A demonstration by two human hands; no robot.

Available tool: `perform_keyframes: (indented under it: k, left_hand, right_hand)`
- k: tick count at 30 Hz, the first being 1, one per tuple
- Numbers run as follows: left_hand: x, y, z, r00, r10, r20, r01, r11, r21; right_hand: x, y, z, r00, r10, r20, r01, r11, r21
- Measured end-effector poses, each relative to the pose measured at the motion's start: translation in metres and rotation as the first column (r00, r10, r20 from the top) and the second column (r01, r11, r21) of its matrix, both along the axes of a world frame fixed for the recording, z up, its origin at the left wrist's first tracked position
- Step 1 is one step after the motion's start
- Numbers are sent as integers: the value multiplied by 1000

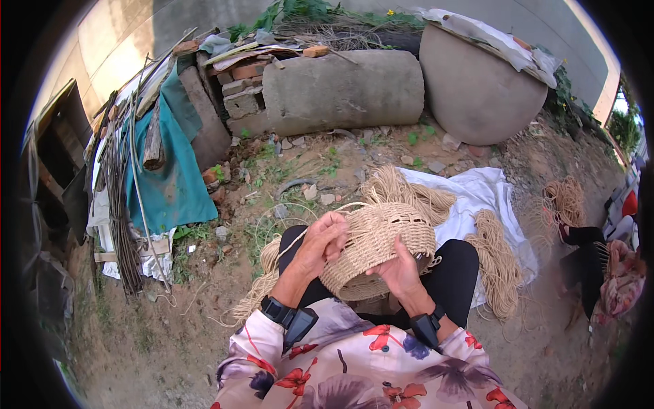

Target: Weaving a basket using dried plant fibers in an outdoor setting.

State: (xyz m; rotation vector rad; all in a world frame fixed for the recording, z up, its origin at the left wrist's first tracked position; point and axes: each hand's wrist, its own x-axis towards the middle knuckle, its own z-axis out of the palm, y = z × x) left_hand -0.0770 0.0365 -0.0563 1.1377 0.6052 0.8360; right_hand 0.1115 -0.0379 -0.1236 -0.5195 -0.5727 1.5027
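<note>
A woven basket (371, 255) of tan twisted cord lies tilted on its side between my knees, with a row of gaps near its far right end. My right hand (402, 271) grips its near right edge, thumb on the outer wall and fingers partly hidden beneath. At the basket's left side, my left hand (323, 240) is closed in a pinch, with a thin strand of cord running at its fingers. The exact grip point is too small to see. Loose cord (262, 290) trails beside my left leg.
Beyond the basket, a cord bundle (409, 194) rests by a white sheet (494, 198); another hank (497, 262) lies right of my knee. A person (599, 262) sits at the far right near more cord (565, 199). Behind stand a concrete cylinder (344, 92) and a teal cloth (167, 177).
</note>
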Motion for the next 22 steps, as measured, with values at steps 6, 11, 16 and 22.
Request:
perform_keyframes:
  k: [6,11,16,22]
  left_hand:
    - [6,0,2,716,402,-571,181,683,708]
    - [-12,13,-3,970,-47,-239,84,985,148]
    - [-17,0,-13,995,-84,-59,81,995,-52]
    - [-17,10,-17,986,7,-167,9,996,94]
  right_hand:
    - [4,-4,-6,998,60,-27,-59,998,12]
    - [26,-11,-15,982,167,-87,-162,985,60]
    - [38,-10,-28,980,188,72,-191,981,38]
    - [15,12,-28,993,104,-59,-104,995,1]
